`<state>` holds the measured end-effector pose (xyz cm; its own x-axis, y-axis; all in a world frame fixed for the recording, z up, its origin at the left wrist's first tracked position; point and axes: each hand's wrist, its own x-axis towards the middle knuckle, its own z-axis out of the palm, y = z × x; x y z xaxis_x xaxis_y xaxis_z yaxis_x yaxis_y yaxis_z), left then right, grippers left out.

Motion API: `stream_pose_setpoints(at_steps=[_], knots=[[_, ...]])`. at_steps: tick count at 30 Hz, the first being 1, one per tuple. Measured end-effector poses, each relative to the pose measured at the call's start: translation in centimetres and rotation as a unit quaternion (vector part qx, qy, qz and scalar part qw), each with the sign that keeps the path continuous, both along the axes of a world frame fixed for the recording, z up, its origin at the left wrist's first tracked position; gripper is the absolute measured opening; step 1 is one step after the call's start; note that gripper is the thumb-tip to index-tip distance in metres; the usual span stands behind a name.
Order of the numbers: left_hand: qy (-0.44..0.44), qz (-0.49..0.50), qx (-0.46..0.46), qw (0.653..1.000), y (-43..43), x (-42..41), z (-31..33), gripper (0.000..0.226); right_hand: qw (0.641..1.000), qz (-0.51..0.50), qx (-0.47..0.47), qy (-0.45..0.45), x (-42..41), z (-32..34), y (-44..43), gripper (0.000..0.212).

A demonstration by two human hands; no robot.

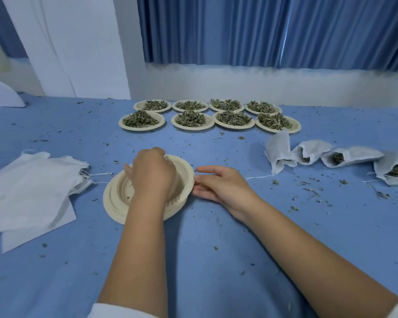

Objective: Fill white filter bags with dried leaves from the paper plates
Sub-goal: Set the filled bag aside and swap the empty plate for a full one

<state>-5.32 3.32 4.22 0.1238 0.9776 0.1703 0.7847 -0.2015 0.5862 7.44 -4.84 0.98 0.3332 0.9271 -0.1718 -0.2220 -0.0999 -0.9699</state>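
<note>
Blue cloth (205, 249): it covers the table you work on, with leaf crumbs (311, 191) scattered over it, thickest at the right.
Paper plates of leaves (121, 124): eight, in two rows of four at the far centre, each heaped with dried leaves (140, 119).
Filled filter bags (354, 154): four, lying in a row at the right, nearer than the plates. Their open mouths face you or the left, with leaves showing inside. The third bag's long axis runs left to right; the others run more far to near.
Empty filter bags (32, 180): a loose pile at the near left, too overlapped to count, its drawstring ends trailing right.
Stack of empty paper plates (115, 203): near centre, just right of the pile; its top plate sits tilted.
Left hand (152, 173): yours lies over the stack, fingers curled down over the top plate's far rim.
Right hand (221, 184): yours rests on the cloth just right of the stack, holding nothing. Its fingers (205, 179) are straight and point left, tips at the stack's right rim.
Curtain (262, 31): blue, hanging beyond the table's far edge.
</note>
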Motion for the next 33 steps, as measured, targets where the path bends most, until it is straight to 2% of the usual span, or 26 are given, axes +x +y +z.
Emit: stream_pose_setpoints(at_steps=[2, 5, 7, 9, 11, 14, 16, 18, 21, 23, 26, 30, 33], knots=[[-0.004, -0.033, -0.002, 0.999, 0.1, 0.1, -0.3, 0.013, 0.999, -0.001, 0.009, -0.047, -0.9, -0.3, -0.1, 0.023], [-0.017, -0.067, -0.022, 0.997, 0.2, 0.3, -0.5, 0.025, 0.989, -0.014, 0.014, -0.146, -1.7, -0.7, 0.0, 0.018], [-0.012, -0.077, -0.024, 0.997, 0.2, 0.3, -0.5, 0.015, 0.975, -0.014, 0.017, -0.221, -2.1, -0.8, 0.3, 0.014], [-0.019, -0.075, -0.026, 0.997, 0.2, 0.2, -0.4, 0.016, 0.955, 0.011, 0.042, -0.292, -2.3, -1.0, 0.3, 0.019], [-0.036, -0.071, -0.031, 0.996, 0.3, 0.1, -0.4, 0.029, 0.933, 0.067, 0.065, -0.347, -2.3, -1.2, 0.2, 0.029], [-0.055, -0.071, -0.04, 0.995, 0.3, 0.0, -0.3, 0.033, 0.908, 0.146, 0.083, -0.383, -2.1, -1.5, -0.1, 0.041], [-0.061, -0.073, -0.043, 0.995, 0.3, 0.0, -0.3, 0.028, 0.89, 0.151, 0.096, -0.42, -2.3, -1.8, -0.1, 0.04], [-0.066, -0.073, -0.044, 0.994, 0.4, -0.1, -0.3, 0.028, 0.876, 0.132, 0.108, -0.45, -2.7, -1.9, 0.1, 0.034], [-0.079, -0.067, -0.043, 0.994, 0.6, -0.2, -0.3, 0.035, 0.869, 0.091, 0.114, -0.473, -3.5, -1.9, 0.9, 0.038], [-0.102, -0.058, -0.032, 0.993, 0.9, -0.3, -0.2, 0.035, 0.881, 0.063, 0.113, -0.456, -4.0, -1.8, 2.0, 0.036], [-0.155, -0.034, -0.007, 0.987, 1.1, -0.3, -0.1, 0.032, 0.919, 0.06, 0.11, -0.374, -3.8, -1.6, 4.7, 0.031], [-0.208, -0.043, 0.002, 0.977, 1.5, 0.0, -0.3, 0.032, 0.895, -0.025, 0.063, -0.442, -0.9, -1.6, 9.5, 0.016], [-0.24, -0.05, -0.005, 0.969, 2.2, 0.3, -0.7, 0.032, 0.862, -0.06, -0.018, -0.503, 2.6, -1.4, 13.0, 0.028]])
